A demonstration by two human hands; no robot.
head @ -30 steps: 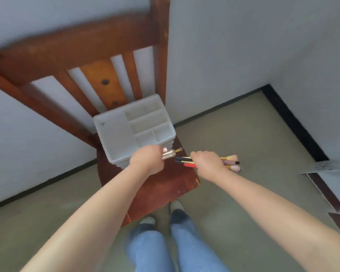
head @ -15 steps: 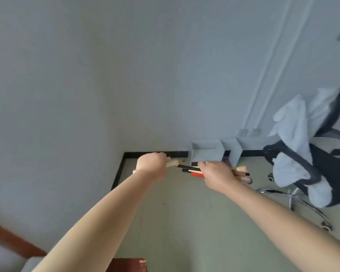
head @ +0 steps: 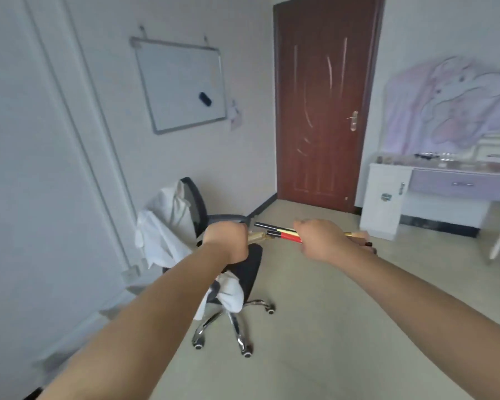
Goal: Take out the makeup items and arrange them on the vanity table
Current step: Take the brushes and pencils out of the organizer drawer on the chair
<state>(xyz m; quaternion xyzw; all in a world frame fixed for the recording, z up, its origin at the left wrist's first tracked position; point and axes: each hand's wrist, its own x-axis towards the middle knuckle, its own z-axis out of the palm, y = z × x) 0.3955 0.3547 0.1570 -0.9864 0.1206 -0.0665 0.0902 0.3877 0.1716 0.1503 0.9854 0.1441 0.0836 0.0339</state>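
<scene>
In front of the chest, both hands are held out over the floor. The left hand (head: 227, 241) is curled tight round a gold-coloured tube (head: 257, 237); the right hand (head: 319, 241) grips a bundle of makeup brushes and pencils (head: 280, 232) — black, red and yellow shafts poking out either side. Below the left hand stands an office chair (head: 214, 255) draped in white cloth. The vanity worktop (head: 445, 168) sits well apart, far right, beside the brown door (head: 321, 96).

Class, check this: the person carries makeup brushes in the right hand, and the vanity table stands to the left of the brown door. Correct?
Not quite. The head view shows the vanity table to the right of the brown door, not the left. The right hand does grip the makeup brushes.
</scene>
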